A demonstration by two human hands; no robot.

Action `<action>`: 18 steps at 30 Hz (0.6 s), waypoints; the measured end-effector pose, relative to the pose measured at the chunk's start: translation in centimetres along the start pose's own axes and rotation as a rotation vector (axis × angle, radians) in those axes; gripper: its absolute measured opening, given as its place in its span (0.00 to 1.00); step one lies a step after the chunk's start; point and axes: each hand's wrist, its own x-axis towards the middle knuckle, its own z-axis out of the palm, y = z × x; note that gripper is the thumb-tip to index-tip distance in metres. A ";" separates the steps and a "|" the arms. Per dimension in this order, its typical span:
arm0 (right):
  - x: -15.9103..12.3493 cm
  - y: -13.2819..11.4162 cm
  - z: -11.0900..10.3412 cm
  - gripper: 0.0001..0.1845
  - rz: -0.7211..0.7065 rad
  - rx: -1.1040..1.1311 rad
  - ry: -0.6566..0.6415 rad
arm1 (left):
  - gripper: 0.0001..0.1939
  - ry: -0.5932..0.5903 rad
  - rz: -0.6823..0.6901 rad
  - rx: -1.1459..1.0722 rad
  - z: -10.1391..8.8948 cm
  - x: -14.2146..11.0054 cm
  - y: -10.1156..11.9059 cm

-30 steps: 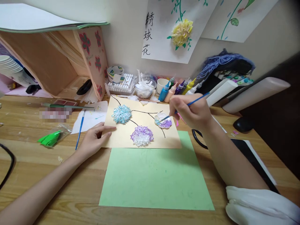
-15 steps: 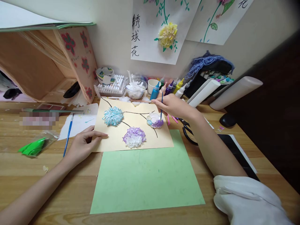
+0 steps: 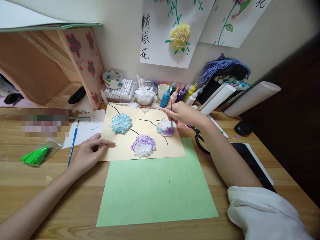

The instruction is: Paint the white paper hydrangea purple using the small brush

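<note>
Pinching brush (image 3: 171, 115) near-upright, R hand (image 3: 183, 112) should dab lightly, tip seemingly in dish's (image 3: 163, 125) purple; L hand (image 3: 87, 152), fingers loosely spread, steadies card (image 3: 122, 143) w/ 1 edge.

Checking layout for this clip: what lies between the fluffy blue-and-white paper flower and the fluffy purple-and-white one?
A short black line drawn on cream paper runs between the blue flower and the purple flower; the head view shows it.

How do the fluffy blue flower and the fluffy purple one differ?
The blue flower is flecked with white all over, while the purple flower is purple above and white below. The blue flower sits farther left, the purple flower by the near edge of the cream sheet. Both are round and frilly.
</note>
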 end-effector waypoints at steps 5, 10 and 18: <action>-0.6 -0.3 -0.7 0.27 -0.124 0.002 0.251 | 0.16 -0.006 -0.001 0.002 0.0 0.0 -0.1; -1.7 -2.0 -0.2 0.27 -0.402 0.233 0.498 | 0.15 0.005 0.007 -0.023 0.2 -0.1 -0.2; -3.0 -5.6 2.7 0.26 -0.852 0.115 0.467 | 0.16 -0.004 -0.008 -0.039 0.1 -0.2 0.4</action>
